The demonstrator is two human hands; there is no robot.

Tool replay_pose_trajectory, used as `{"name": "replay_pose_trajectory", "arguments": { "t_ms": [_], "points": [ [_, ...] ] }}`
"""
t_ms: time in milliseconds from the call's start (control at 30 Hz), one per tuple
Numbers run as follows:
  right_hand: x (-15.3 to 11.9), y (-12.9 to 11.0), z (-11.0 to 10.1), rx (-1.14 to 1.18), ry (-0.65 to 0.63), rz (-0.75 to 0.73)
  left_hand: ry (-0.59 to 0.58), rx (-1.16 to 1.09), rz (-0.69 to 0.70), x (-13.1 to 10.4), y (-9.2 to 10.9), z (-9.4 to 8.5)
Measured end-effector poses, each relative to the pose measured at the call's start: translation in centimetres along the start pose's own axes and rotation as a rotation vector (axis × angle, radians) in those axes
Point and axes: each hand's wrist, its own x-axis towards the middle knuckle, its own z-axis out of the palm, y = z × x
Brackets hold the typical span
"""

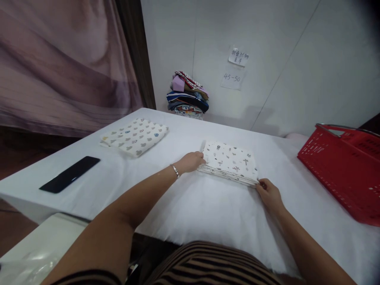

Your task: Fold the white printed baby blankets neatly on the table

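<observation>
A white cloth (228,158) with small dark prints lies folded in a layered rectangle on the white-covered table. My left hand (191,161), with a bracelet at the wrist, is closed on its near left corner. At the near right corner, my right hand (269,194) pinches the layered edge between thumb and fingers. Further left rests a second folded cloth (135,136), white with grey and blue shapes; neither hand touches it.
A red plastic basket (341,170) stands on the table's right side. Toward the left edge lies a flat black object (70,174). Behind the table is a stack of folded fabrics (187,95) by the wall, where paper notes (231,79) hang. A pink curtain (65,63) hangs at left.
</observation>
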Motion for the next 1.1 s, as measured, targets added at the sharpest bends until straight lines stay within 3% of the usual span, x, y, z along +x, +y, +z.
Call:
{"name": "replay_pose_trajectory", "arguments": {
  "t_ms": [200,500,1100],
  "points": [
    [0.0,0.2,0.0,-0.014,-0.006,-0.006,-0.084,0.056,0.061,0.9,-0.5,0.0],
    [0.0,-0.2,-0.2,-0.033,-0.019,-0.011,-0.023,-0.011,0.024,0.2,-0.9,0.3],
    [0.1,0.1,-0.1,-0.022,-0.026,-0.016,-0.201,-0.094,0.019,0.8,-1.3,-1.3]
  ]
}}
